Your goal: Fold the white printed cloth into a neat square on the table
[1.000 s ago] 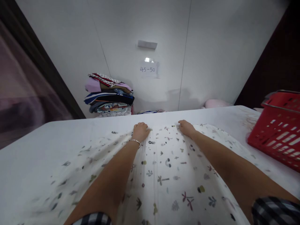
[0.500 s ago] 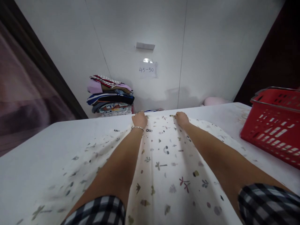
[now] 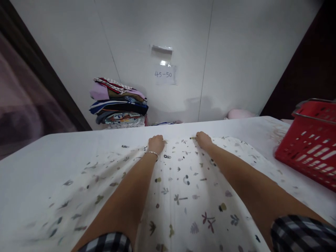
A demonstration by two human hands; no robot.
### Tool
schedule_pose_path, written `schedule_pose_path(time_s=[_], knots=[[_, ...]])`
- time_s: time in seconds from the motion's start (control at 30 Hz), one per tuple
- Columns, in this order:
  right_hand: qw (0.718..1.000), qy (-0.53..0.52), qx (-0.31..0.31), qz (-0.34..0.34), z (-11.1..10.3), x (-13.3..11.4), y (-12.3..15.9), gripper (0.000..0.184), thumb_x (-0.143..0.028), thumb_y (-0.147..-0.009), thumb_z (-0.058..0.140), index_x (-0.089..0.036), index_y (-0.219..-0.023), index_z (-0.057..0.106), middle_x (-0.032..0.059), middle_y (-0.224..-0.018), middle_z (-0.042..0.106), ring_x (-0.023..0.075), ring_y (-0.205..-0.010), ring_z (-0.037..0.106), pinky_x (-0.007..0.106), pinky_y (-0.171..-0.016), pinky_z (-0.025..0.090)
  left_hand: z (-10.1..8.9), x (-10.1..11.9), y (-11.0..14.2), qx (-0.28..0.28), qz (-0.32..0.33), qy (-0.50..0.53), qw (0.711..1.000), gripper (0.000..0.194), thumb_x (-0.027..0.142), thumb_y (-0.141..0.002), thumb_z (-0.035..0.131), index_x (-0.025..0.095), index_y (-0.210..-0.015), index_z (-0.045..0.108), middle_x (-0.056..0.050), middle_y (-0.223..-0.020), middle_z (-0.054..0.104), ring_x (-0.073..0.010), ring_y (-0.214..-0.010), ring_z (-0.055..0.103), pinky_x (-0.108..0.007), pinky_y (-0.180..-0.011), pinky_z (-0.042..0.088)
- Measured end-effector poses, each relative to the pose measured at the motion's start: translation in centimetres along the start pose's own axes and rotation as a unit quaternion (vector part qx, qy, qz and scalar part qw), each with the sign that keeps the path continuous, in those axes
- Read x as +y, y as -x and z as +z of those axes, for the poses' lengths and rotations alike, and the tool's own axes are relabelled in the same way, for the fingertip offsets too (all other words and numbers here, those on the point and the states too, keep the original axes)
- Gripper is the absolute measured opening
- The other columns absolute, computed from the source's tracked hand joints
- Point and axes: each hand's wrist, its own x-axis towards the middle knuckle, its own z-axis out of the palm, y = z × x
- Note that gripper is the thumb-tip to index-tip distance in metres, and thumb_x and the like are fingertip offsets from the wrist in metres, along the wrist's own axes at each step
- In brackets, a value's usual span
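Note:
A white cloth (image 3: 185, 196) printed with small plants and rainbows is spread over the white table, running from the near edge of the view toward the far side. My left hand (image 3: 156, 144), a silver bangle at its wrist, is closed on the cloth's far edge. Farther right on that same edge, my right hand (image 3: 204, 140) pinches the fabric too. Between the two hands the edge is stretched fairly straight. Soft folds run down the cloth beside both forearms, and its near end is out of view.
Folded clothes (image 3: 119, 105) are stacked behind the table at the left. A red plastic basket (image 3: 309, 147) with a metal handle stands at the right on the white table (image 3: 68, 147). A sign reading 45-50 (image 3: 165, 74) hangs on the wall; a pink rounded thing (image 3: 240, 114) lies far right.
Both hands, still gripping the cloth, have come slightly nearer to me, and the far edge moved with them. More bare table shows beyond it. The view has shifted a little.

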Motion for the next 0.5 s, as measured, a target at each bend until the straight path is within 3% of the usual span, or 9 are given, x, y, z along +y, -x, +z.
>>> schedule_pose_path(time_s=[0.13, 0.23, 0.37, 0.5], knots=[[1.0, -0.005, 0.002, -0.015, -0.1, 0.1, 0.1, 0.022, -0.021, -0.088, 0.043, -0.016, -0.104, 0.057, 0.0138, -0.108, 0.054, 0.0224, -0.088, 0.057, 0.029, -0.069, 0.04, 0.2, -0.4, -0.4, 0.001, 0.016, 0.029, 0.999, 0.018, 0.025, -0.079, 0.046, 0.016, -0.087, 0.058, -0.009, -0.097, 0.064, -0.0224, -0.095, 0.055, -0.034, -0.083, 0.039], [0.999, -0.019, 0.008, -0.027, -0.8, 0.1, 0.8, 0.023, -0.021, -0.088, 0.04, -0.016, -0.102, 0.057, 0.0145, -0.109, 0.055, 0.0221, -0.088, 0.057, 0.029, -0.07, 0.04, -0.6, -0.7, -0.1, 0.002, 0.017, 0.077, 0.997, 0.015, 0.026, -0.078, 0.046, 0.016, -0.084, 0.056, -0.008, -0.094, 0.062, -0.0199, -0.085, 0.056, -0.03, -0.073, 0.04], [0.997, -0.054, 0.018, -0.058, -3.1, 0.4, 3.0, 0.023, -0.024, -0.09, 0.038, -0.019, -0.102, 0.057, 0.0096, -0.102, 0.061, 0.0201, -0.088, 0.057, 0.027, -0.071, 0.039, -3.5, -1.1, 1.9, 0.014, 0.057, 0.13, 0.99, 0.01, 0.027, -0.076, 0.048, 0.018, -0.078, 0.052, -0.005, -0.085, 0.059, -0.0169, -0.076, 0.054, -0.027, -0.066, 0.038], [0.989, -0.103, 0.023, -0.107, -6.6, 1.0, 6.7, 0.024, -0.03, -0.09, 0.038, -0.02, -0.099, 0.058, 0.0062, -0.094, 0.065, 0.0178, -0.081, 0.058, 0.024, -0.066, 0.039, -7.7, -1.6, 5.7, -0.002, 0.081, 0.16, 0.984, 0.015, 0.034, -0.079, 0.047, 0.02, -0.08, 0.052, -0.001, -0.072, 0.058, -0.0158, -0.067, 0.052, -0.026, -0.06, 0.036]])
